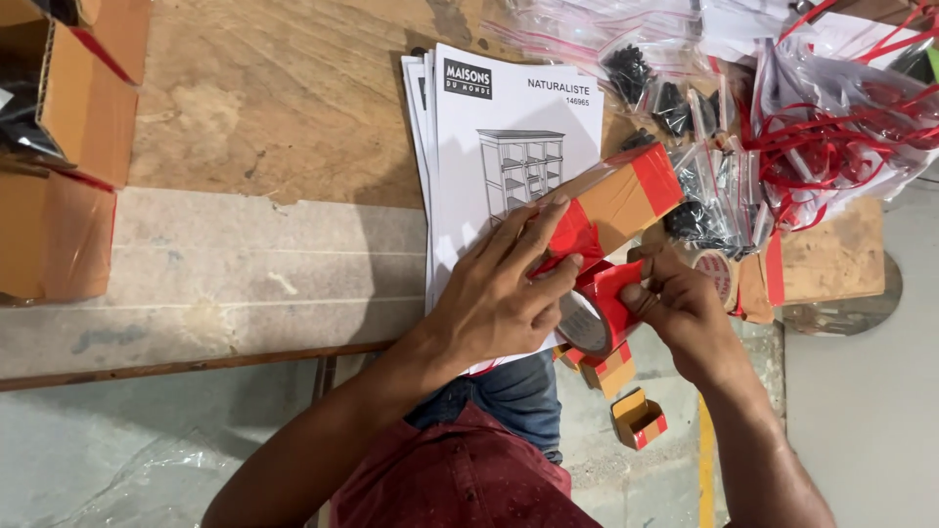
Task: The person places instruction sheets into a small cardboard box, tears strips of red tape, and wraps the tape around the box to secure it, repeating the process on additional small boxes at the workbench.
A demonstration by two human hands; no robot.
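A worn wooden worktable [293, 108] fills the upper view, with a pale grey board [245, 284] laid along its near edge and concrete floor below. On the table lies a stack of white instruction sheets [509, 137] showing a line drawing of a shelf unit. Clear zip bags [685, 166] beside it hold small black hardware, and a larger clear bag [841, 127] holds tangled red strips. Brown cartons [59, 147] stand at the far left. The left hand [499, 293] presses fingers together on a small cardboard box [616, 200] banded with red tape. The right hand [680, 303] pinches the red tape end, apparently from the tape roll [587, 323] between both hands.
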